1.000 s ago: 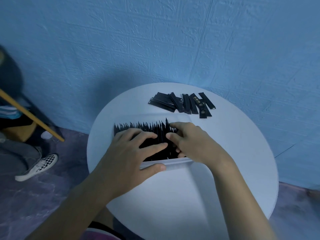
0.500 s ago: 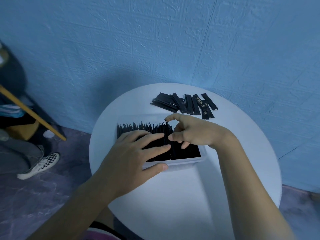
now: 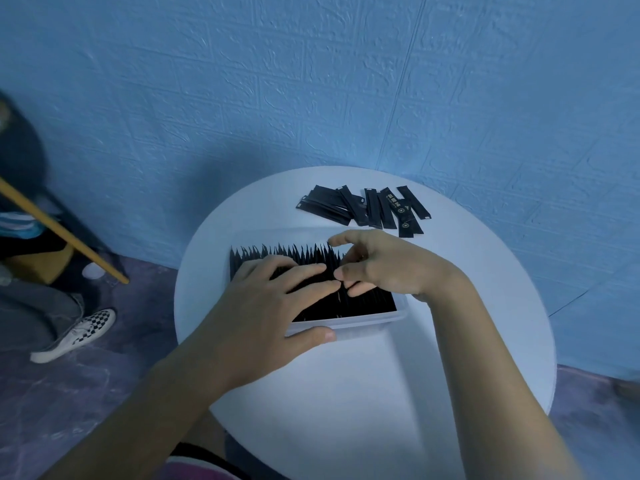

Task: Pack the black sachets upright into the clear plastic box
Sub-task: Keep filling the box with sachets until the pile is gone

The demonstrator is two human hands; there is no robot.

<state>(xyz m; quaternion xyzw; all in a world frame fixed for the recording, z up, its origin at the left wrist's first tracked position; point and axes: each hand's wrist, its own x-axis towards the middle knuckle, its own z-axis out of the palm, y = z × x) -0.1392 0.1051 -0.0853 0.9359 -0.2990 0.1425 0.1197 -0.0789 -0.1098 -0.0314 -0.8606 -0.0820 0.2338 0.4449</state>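
While the left hand [image 3: 273, 306] presses flat on the black sachets [image 3: 277, 252] standing in the clear plastic box [image 3: 363, 325] on the white round desk [image 3: 346, 393], the right hand [image 3: 384, 268] curls loosely at their tops, grip unclear. It seems to be settling the row; next, probably fetch from the loose sachets [image 3: 363, 209] behind.

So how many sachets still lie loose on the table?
8 loose sachets that I can tell apart, all in one overlapping pile beyond the clear box on the far side of the table; others may hide underneath.
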